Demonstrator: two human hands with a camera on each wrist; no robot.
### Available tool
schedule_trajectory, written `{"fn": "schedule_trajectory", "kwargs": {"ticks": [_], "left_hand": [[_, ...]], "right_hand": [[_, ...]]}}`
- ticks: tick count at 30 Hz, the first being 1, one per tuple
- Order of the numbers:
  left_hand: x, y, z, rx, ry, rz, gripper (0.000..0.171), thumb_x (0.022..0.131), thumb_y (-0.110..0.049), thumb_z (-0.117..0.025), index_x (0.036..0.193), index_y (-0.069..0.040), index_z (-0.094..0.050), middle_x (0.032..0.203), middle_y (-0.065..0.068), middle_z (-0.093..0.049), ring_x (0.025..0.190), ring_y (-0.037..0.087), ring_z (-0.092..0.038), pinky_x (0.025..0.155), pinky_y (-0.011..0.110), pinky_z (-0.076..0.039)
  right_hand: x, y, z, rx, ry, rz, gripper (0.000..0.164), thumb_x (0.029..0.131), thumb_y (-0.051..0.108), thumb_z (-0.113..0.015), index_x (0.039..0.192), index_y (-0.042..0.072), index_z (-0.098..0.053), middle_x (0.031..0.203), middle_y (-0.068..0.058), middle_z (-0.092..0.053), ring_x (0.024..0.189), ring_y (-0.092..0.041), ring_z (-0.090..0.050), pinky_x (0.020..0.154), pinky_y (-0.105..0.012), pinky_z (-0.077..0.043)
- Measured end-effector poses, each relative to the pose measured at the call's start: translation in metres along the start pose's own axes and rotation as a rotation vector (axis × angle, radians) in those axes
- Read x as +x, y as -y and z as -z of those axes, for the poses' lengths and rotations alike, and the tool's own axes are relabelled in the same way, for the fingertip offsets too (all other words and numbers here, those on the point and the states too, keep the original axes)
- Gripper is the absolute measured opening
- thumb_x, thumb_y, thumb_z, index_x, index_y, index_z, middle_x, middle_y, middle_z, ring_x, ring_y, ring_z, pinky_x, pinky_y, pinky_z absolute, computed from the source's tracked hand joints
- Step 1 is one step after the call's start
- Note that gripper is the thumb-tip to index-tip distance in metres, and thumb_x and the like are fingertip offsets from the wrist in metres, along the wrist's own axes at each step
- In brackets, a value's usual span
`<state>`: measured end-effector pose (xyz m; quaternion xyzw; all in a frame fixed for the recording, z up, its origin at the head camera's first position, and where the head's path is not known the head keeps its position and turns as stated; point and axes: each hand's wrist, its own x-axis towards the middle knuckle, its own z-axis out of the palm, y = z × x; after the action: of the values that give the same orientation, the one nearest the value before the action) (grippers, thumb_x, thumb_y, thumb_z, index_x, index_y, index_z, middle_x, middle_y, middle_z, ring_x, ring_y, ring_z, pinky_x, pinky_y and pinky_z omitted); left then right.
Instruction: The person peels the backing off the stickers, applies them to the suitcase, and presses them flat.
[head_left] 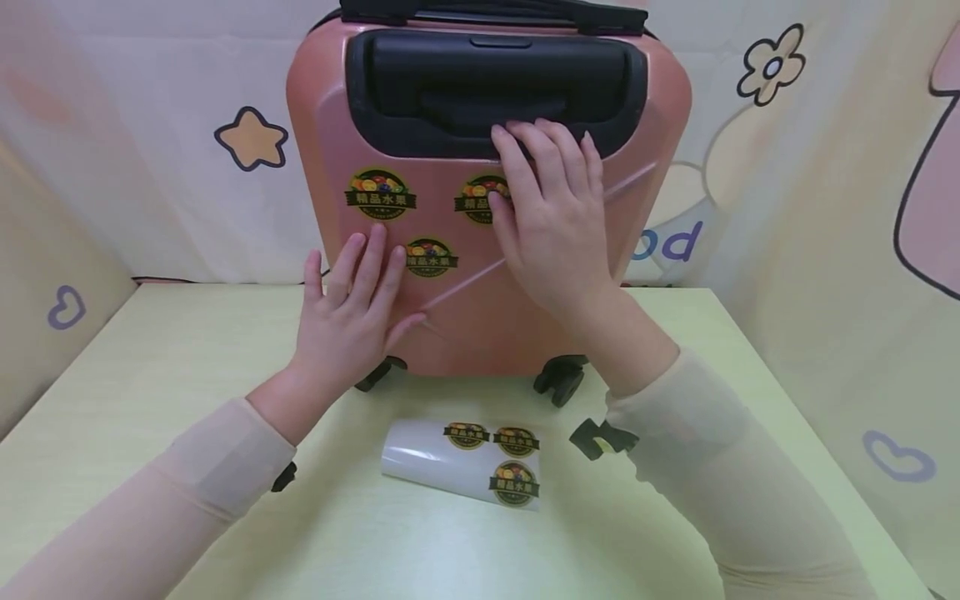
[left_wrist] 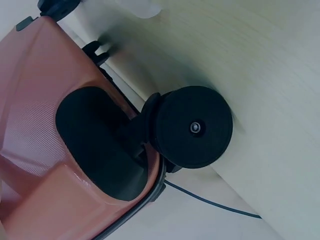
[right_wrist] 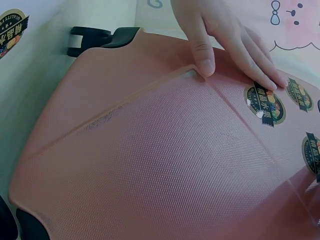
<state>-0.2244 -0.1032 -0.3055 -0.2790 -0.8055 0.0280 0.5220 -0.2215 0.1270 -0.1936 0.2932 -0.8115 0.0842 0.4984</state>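
Note:
A pink hard-shell suitcase (head_left: 465, 333) stands upright on its wheels. My left hand (head_left: 347, 308) rests on its lower left front, fingers straight and spread, the fingertips beside the lower fruit sticker (head_left: 429, 260). Another fruit sticker (head_left: 380, 197) lies above that hand. My right hand (head_left: 558, 221) lies against the upper right front, its fingertips at the black handle recess (head_left: 480, 137) and its thumb over part of a third fruit sticker (head_left: 474, 200). From the right wrist view, the left hand (right_wrist: 230, 40) touches the shell; the left wrist view shows a black wheel (left_wrist: 192, 127).
On the pale table (head_left: 225, 350), in front of the suitcase, lies a curled white sticker sheet (head_left: 442, 462) with several round stickers at its right part. A patterned curtain (head_left: 150, 83) hangs behind and at both sides. A thin dark cord (left_wrist: 215, 204) shows in the left wrist view.

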Motion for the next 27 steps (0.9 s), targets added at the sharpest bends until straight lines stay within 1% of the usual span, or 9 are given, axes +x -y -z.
{"fn": "schedule_trajectory", "kwargs": {"ticks": [8, 13, 22, 27], "left_hand": [[-0.002, -0.001, -0.004, -0.071, -0.002, 0.004, 0.067, 0.094, -0.053, -0.036, 0.146, -0.011, -0.031, 0.153, 0.015, -0.016, 0.139, 0.032, -0.011, 0.105, 0.060, -0.010], [-0.004, 0.000, -0.005, -0.080, -0.006, 0.006, 0.066, 0.094, -0.053, -0.038, 0.147, -0.015, -0.029, 0.153, 0.015, -0.014, 0.140, 0.033, -0.010, 0.105, 0.062, -0.009], [-0.005, -0.001, -0.010, -0.082, -0.023, -0.014, 0.058, 0.095, -0.049, -0.041, 0.147, -0.026, -0.028, 0.154, 0.017, -0.010, 0.139, 0.036, -0.008, 0.103, 0.064, -0.009], [-0.006, -0.004, -0.011, -0.083, -0.033, -0.024, 0.052, 0.096, -0.044, -0.042, 0.145, -0.027, -0.033, 0.154, 0.018, -0.008, 0.139, 0.039, -0.006, 0.102, 0.065, -0.009]], "right_hand": [[-0.001, 0.001, -0.001, 0.007, 0.000, -0.015, 0.045, 0.096, 0.026, -0.046, 0.135, 0.004, -0.046, 0.133, -0.016, -0.045, 0.126, -0.031, -0.033, 0.111, -0.044, -0.010], [0.000, 0.001, -0.002, 0.007, -0.015, -0.009, 0.045, 0.096, 0.027, -0.045, 0.134, 0.004, -0.047, 0.133, -0.016, -0.046, 0.126, -0.031, -0.034, 0.111, -0.044, -0.010], [0.000, 0.001, -0.002, 0.008, -0.022, -0.008, 0.045, 0.097, 0.028, -0.044, 0.134, 0.003, -0.048, 0.132, -0.016, -0.047, 0.126, -0.031, -0.034, 0.111, -0.044, -0.010], [0.000, 0.002, -0.002, 0.007, -0.022, -0.010, 0.045, 0.096, 0.028, -0.044, 0.133, 0.003, -0.047, 0.132, -0.016, -0.047, 0.126, -0.031, -0.034, 0.111, -0.044, -0.010]]}}
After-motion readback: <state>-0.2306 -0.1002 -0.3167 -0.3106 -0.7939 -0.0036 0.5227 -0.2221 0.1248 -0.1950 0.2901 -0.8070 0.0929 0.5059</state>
